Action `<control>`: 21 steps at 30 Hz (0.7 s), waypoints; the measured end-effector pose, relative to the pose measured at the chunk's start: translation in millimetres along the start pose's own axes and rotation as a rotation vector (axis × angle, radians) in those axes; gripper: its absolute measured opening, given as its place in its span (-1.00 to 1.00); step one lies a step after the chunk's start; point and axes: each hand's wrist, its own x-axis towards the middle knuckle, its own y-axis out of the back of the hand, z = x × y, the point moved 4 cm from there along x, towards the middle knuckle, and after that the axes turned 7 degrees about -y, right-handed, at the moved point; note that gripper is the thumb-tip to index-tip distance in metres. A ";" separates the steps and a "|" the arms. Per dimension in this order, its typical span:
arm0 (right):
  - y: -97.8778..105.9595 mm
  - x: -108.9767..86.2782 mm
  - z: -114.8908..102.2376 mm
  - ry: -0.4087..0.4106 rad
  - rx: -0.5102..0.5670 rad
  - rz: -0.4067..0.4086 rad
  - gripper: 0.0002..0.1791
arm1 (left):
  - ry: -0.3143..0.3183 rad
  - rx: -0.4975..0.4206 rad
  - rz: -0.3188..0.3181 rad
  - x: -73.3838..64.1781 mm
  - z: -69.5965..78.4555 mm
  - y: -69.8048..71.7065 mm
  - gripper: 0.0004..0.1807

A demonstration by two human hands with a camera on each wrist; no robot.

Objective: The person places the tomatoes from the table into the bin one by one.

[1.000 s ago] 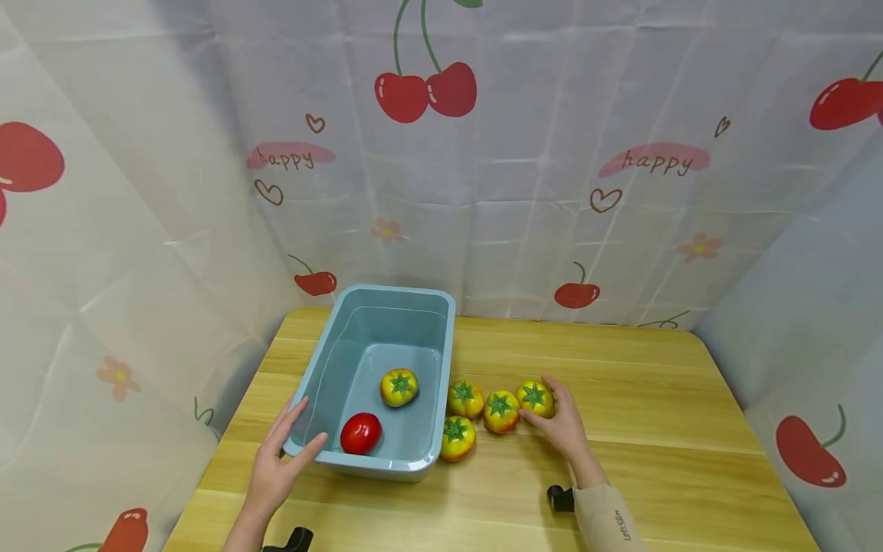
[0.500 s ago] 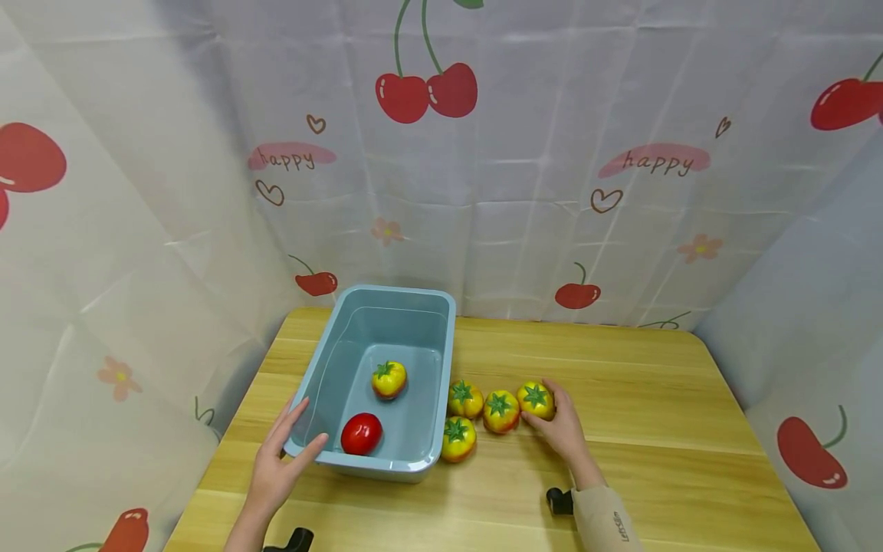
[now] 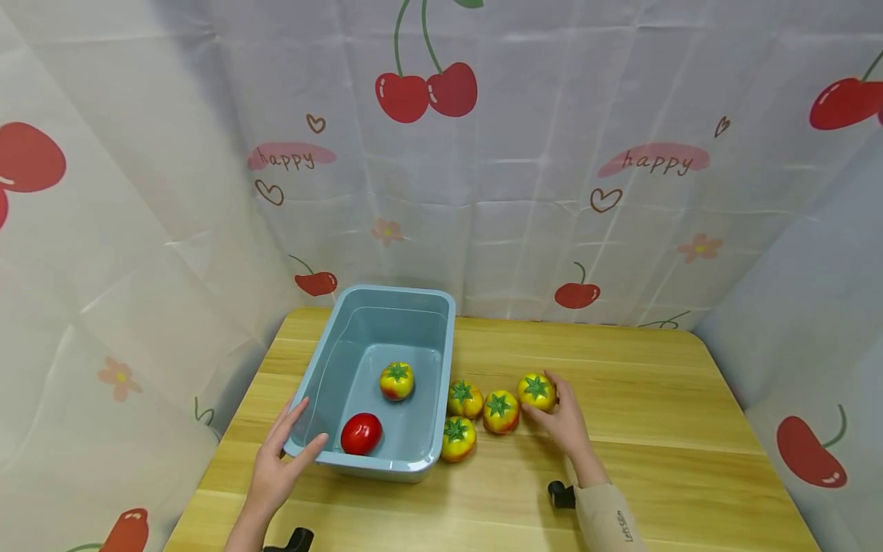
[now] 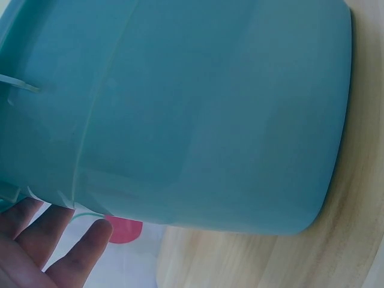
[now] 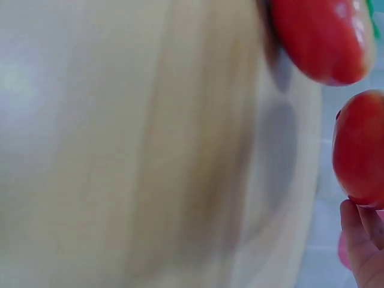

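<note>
Presently, a glossy, round yellow-and-red fruit with a green star-shaped top (image 3: 536, 391) is pinched between the thumb and fingers of the right hand (image 3: 566, 422), well right of the light-blue rectangular plastic bin (image 3: 386, 322); three similar fruits (image 3: 500, 412) are lined between. At the bin's near-left corner, the left hand (image 3: 271, 469) is rested, fingers spread. Since the earlier frame, the pinched fruit has apparently been raised slightly, and the yellow-and-red fruit inside the bin (image 3: 396, 382) has been turned.

You saw a bin (image 3: 403, 322) of smooth plastic, with a glossy red fruit (image 3: 361, 434) inside it, a wood-grained table (image 3: 662, 429) under it, a creased curtain (image 3: 497, 230) behind it.
</note>
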 end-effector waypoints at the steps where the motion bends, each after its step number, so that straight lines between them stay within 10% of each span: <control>1: 0.4 0.1 -2.5 0.004 0.002 0.004 -0.14 | 0.000 0.000 0.001 0.0 -0.1 0.0 -0.32; 21: 10.0 -0.5 -64.1 0.097 0.024 -0.028 -0.10 | 0.003 0.001 -0.007 0.3 -1.1 0.1 -0.32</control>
